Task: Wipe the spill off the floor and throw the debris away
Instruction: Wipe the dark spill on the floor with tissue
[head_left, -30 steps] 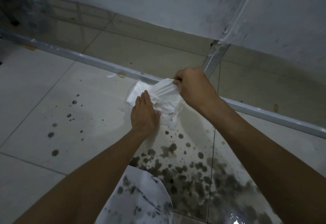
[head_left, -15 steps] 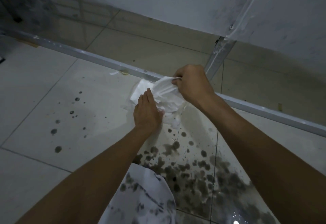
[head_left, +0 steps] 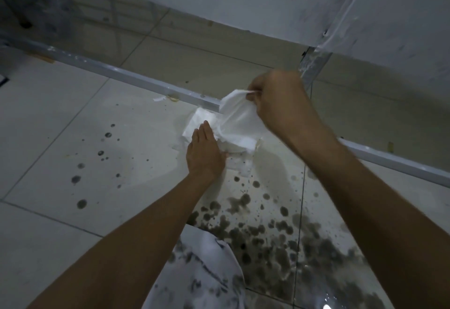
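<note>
Pinching hard, the right hand (head_left: pixel 275 104) has a grip on the top corner of the white tissue (head_left: pixel 233 123), thumb and fingers pressed together on a twisted tuft of it, and that corner stands lifted off the floor (head_left: pixel 73 118). The left hand (head_left: pixel 204 152) lies flat, fingers together and stretched toward 12 o'clock, palm pressing the tissue's lower layers down; it pins rather than grasps. So the tissue sits between the two hands, just at 6 o'clock of the metal rail (head_left: pixel 136 78) that crosses the floor, with its bottom edge touching wet tile.

Handling, as I judge it: light, limp stuff with no stiffness at all, and the lower fringe looks soaked and ragged, so it should tear easily if tugged from a wet part. Best hold is where the right hand has it, on the dry upper corner, or bunched whole in the palm.

Out from there, the dark spill (head_left: pixel 280 235) spreads at 5 o'clock of the tissue, thick blotches on glossy tile, slippery by the look. Scattered drops (head_left: pixel 81 203) lie well apart at 8 o'clock. A spattered white garment (head_left: pixel 202 272) shows at the bottom edge, and a small scrap (head_left: pixel 159 99) lies beside the rail at 10 o'clock.
</note>
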Available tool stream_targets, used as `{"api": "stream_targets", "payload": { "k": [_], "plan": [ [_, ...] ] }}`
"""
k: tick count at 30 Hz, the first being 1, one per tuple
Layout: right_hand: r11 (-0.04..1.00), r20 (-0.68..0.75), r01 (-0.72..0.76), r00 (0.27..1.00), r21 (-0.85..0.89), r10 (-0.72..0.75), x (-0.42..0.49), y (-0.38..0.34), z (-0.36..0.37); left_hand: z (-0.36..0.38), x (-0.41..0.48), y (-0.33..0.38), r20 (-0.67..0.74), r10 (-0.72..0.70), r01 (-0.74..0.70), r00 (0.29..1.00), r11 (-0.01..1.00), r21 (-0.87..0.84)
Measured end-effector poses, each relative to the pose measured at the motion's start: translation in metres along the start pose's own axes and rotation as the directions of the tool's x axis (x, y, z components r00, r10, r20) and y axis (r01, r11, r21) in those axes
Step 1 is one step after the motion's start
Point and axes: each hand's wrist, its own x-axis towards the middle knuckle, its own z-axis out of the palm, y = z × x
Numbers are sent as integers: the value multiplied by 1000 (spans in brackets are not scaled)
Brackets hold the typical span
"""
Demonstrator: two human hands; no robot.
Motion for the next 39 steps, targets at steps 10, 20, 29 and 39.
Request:
{"api": "stream_targets", "payload": {
  "k": [10, 20, 29, 39],
  "plan": [
    [987, -169, -92, 979, 134, 114, -20, 4, -51, -29, -8, 16, -85, -13, 5, 996, 996, -88],
    [777, -164, -169, 929, 606, 330, -126, -20, -50, -83, -105, 25, 713, -26, 713, 700, -12, -701],
    [435, 41, -395, 777, 810, 628, -243, -14, -19, -79, -192, 3, 552, 128, 564, 824, -83, -822],
    [433, 118, -541, 712, 721, 693, -331, 9, 58, -51, -254, -19, 414, -239, 460, 878, 658, -596]
  ]
}}
